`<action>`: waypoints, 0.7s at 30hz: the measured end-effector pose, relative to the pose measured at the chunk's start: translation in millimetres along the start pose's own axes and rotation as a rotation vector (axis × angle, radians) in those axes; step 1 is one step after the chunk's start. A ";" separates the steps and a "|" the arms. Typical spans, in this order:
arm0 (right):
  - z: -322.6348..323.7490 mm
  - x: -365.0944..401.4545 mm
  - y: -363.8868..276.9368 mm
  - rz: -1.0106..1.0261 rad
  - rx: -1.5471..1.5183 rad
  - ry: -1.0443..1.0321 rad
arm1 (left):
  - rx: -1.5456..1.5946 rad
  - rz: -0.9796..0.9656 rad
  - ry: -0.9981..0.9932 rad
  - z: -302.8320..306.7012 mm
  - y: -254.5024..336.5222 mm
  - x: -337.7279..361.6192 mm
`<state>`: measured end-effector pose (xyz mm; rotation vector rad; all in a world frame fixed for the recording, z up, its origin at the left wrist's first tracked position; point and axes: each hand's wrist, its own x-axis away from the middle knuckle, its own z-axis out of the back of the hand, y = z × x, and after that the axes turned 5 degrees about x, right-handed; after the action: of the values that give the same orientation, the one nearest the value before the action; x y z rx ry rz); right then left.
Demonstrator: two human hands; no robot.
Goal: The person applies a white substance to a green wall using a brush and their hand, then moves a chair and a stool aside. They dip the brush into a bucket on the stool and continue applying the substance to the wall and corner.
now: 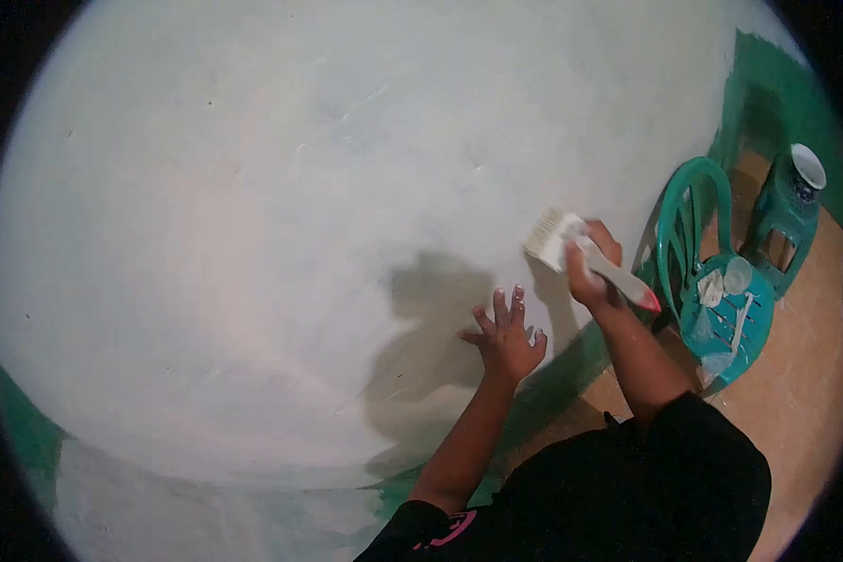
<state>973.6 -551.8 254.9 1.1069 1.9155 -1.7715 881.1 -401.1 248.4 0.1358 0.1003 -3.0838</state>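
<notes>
My right hand is closed around the handle of a wide paintbrush, whose pale bristles point up and left against the white wall. The brush handle is light with a red end. Lower and to the left, my left hand lies on the wall with its fingers spread and nothing in it. White specks show on its fingertips. The shadow of my head and arm falls on the wall left of that hand.
A green plastic chair at the right carries a clear cup and small white items. Behind it, a green stool holds a white-rimmed container. Green paint borders the wall above the tan tiled floor.
</notes>
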 end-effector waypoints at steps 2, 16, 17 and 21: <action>-16.2 -38.0 -22.4 0.178 -0.040 0.079 | -0.020 -0.006 -0.008 -2.8 1.3 -3.2; 16.4 47.1 39.9 -0.200 0.088 -0.021 | 0.005 -0.059 -0.059 5.2 -3.0 0.2; 13.4 33.1 29.5 -0.226 0.022 0.000 | 0.009 -0.027 -0.086 9.0 -1.1 -0.4; -7.5 -45.2 -31.1 -0.076 -0.097 0.038 | -0.017 -0.004 -0.153 17.8 6.1 -1.9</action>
<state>983.3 -557.6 309.1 1.0542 2.0681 -1.6872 881.8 -408.2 265.9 -0.1005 0.1207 -3.0832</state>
